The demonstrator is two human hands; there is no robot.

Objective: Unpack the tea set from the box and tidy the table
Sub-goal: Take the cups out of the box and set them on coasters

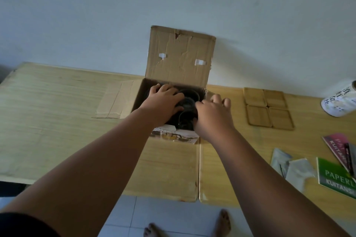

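Pale wall (77,15) at twelve o'clock, wooden table (48,111) beneath. Open cardboard box (179,59) at centre holds dark glassware (190,94). The left hand (163,100) rests spread fingers on it; the right hand (212,115) curls round it. Coasters (267,107) at three o'clock.

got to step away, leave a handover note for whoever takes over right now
Left hand and right hand: both inside the open brown cardboard box, on dark round pieces; grip cannot be told.
Done: four square wooden coasters lie in a two-by-two block on the pale wooden table, right of the box.
To do: lift out the dark pieces, then tidy the green booklet, grey packets and white printed cup on its side.
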